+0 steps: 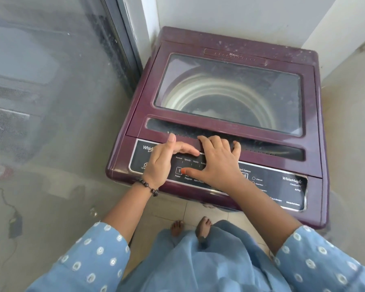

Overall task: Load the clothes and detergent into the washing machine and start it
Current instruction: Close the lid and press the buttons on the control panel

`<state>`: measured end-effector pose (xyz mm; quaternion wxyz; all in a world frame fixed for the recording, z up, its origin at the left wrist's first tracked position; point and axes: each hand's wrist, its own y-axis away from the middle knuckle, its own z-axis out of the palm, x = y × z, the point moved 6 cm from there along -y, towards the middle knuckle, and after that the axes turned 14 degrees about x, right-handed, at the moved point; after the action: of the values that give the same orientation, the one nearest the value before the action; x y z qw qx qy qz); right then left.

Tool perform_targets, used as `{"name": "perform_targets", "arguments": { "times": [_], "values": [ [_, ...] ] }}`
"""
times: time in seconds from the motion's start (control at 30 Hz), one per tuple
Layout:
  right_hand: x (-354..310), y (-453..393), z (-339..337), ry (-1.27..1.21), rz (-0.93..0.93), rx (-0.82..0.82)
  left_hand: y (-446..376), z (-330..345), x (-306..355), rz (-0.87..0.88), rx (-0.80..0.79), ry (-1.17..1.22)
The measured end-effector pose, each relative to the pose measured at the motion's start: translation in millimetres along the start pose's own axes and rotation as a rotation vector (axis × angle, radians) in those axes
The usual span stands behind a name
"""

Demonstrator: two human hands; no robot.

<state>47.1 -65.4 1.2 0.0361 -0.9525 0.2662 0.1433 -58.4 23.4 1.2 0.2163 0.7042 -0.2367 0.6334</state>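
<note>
The washing machine fills the upper right of the frame, set in a wall corner; a glass door stands to its left; the lid lies shut over the drum; the control panel runs along the near edge (both hands over its left half); bare feet stand below it at lower centre.

A dusty glass door with a dark frame fills the left, white walls form a corner behind, and pale floor tiles lie below.
</note>
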Motion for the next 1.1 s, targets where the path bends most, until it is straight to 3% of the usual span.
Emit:
{"name": "perform_targets", "arguments": {
  "times": [0.3,0.63,1.1],
  "values": [
    [-1.0,-0.7,4.1,0.003,0.002,0.062,-13.8,-3.8,-0.4,0.068,-0.051,0.110],
    [-3.4,-2.9,7.9,0.026,0.012,0.009,-16.5,-5.8,-2.8,0.040,-0.078,0.106],
    [-4.5,-2.6,4.6,0.023,0.037,-0.002,-16.0,-3.2,-2.8,0.180,-0.154,0.109]
  ]
}}
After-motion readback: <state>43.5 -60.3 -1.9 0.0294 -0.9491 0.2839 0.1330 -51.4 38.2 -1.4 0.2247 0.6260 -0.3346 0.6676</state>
